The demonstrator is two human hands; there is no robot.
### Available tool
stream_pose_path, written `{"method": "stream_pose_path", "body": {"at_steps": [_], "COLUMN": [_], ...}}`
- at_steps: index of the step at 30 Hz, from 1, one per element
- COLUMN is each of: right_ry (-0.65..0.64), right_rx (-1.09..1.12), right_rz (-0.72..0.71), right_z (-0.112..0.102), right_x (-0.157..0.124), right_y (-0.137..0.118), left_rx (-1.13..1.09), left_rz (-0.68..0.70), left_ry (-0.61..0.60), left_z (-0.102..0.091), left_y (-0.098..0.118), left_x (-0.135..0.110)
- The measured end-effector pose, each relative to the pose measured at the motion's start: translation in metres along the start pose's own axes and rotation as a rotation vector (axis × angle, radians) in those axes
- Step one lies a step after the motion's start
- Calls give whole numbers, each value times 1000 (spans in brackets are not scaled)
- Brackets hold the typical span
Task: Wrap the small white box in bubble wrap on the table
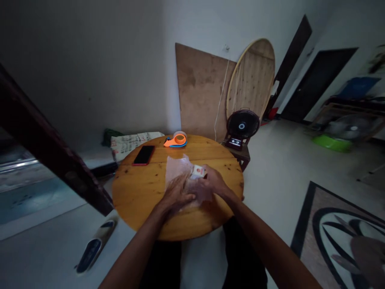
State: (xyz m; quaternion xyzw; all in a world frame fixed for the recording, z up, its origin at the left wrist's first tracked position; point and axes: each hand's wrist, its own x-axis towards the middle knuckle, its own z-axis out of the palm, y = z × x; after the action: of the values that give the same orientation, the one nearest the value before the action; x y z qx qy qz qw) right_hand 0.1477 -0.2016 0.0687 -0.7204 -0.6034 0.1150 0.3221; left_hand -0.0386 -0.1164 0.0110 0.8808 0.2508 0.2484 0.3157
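Note:
A sheet of thin translucent plastic wrap [175, 166] lies crumpled on the round wooden table [141, 186]. Flat on its left part rests my left hand [177, 193], fingers stretched forward and thumb pointing right. My right hand [213, 180] is closed round a small white box [198, 171] with an orange-red mark, over the right part of the sheet. The left fingertips come near the box; whether they touch it, I cannot tell. Part of the sheet is hidden under both hands.
An orange and blue tape dispenser [176, 140] stands at the table's back edge. A phone [143, 155] lies at the back left. Right of the table, a small black fan [242, 125] sits on a stool [242, 154]. Boards [203, 86] lean on the wall.

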Motion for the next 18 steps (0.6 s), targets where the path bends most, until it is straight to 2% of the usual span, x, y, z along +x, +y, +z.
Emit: {"method": "stream_pose_path", "body": {"at_steps": [2,5,6,9,11,14,16,18], "right_ry": [135,249,265,191,239,303,205,22], "right_rx": [-33,-160,-236,-413,-468,-418,-296,-192], "right_rz": [108,163,181,166,153,29,-176,-364], "right_z": [-12,-24,-25,-28,-31,-30,-19,2], "right_x": [-1,-3,-4,-10,-14,-20,-22,-20], "right_y": [10,33,43,66,68,41,8,-26], "left_rx": [133,264,293,353,380,403,399,378], "left_rz": [0,25,29,15,11,31,48,65], "left_ry": [-47,-80,-88,-108,-113,-107,-91,-63], "left_z": [0,-1,-1,-1,-1,2,4,6], "left_y": [3,8,10,13,13,10,7,4], "left_x": [-3,-5,-6,-5,-5,-4,-3,-1]}}
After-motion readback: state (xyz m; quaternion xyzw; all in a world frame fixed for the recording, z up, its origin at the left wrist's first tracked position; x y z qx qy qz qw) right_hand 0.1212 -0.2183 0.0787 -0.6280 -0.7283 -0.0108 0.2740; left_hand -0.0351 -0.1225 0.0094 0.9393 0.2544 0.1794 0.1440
